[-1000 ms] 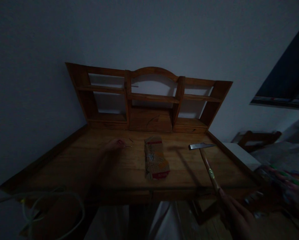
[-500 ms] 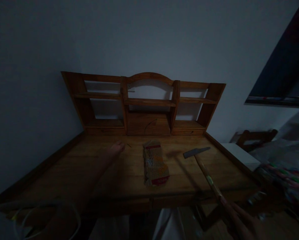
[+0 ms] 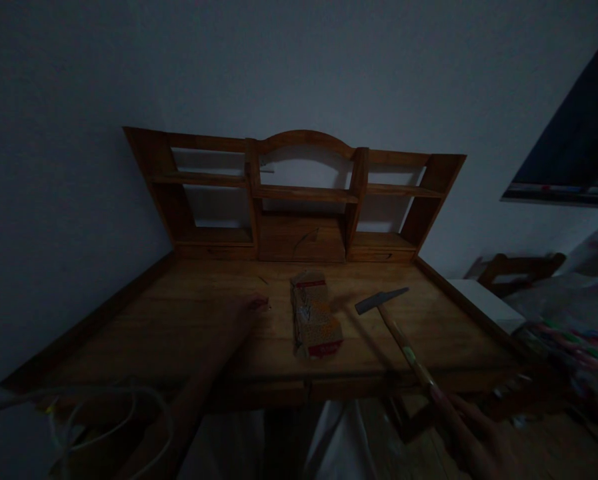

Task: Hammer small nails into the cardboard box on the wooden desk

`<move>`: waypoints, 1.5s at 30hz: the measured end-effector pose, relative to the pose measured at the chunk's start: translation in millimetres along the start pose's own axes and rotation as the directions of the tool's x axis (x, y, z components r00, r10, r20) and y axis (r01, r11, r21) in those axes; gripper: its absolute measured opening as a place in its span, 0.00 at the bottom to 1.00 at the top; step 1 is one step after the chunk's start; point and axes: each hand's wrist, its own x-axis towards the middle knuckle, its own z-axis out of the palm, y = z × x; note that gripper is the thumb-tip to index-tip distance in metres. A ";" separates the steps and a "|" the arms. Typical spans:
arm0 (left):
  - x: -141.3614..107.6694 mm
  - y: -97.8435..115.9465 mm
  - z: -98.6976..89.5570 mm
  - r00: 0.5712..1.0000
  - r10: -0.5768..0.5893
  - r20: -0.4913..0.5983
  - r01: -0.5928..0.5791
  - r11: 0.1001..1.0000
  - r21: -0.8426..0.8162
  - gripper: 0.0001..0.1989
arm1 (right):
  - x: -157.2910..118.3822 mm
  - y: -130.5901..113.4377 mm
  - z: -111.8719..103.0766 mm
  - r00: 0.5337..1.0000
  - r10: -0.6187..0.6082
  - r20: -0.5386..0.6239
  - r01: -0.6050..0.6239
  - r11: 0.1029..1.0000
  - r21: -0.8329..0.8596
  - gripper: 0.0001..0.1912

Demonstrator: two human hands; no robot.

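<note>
My right hand [image 3: 471, 427] is wrapped round the wooden handle of a hammer [image 3: 403, 347]. Its grey head, tapered at one end, is up over the right part of the wooden desk [image 3: 179, 313] and casts a shadow there. My left hand [image 3: 253, 303] is low over the desk, fingers pinched together. A tiny bright spot shows at its fingertips, too small and dark to name. Just right of that hand lies a crumpled brown cardboard piece [image 3: 319, 317] with red bands. A thin dark sliver [image 3: 263, 280] rests on the wood behind my left hand.
A wooden shelf unit [image 3: 303, 193] with small drawers stands along the desk's back, against the wall. White cable loops [image 3: 123, 393] hang at the front left. To the right are a white surface [image 3: 483, 300], a wooden chair [image 3: 523, 267] and plastic-wrapped items [image 3: 569, 340].
My left hand has moved right and nearer, toward the cardboard, away from the thin sliver. The hammer has shifted slightly left, still in my right hand. The view has tilted a little.
</note>
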 end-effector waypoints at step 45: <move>-51.8 70.1 72.9 0.995 0.081 0.056 -0.085 0.994 0.065 0.09 | -17.8 -36.5 38.7 0.567 -0.808 0.161 0.577 0.249 -0.778 0.25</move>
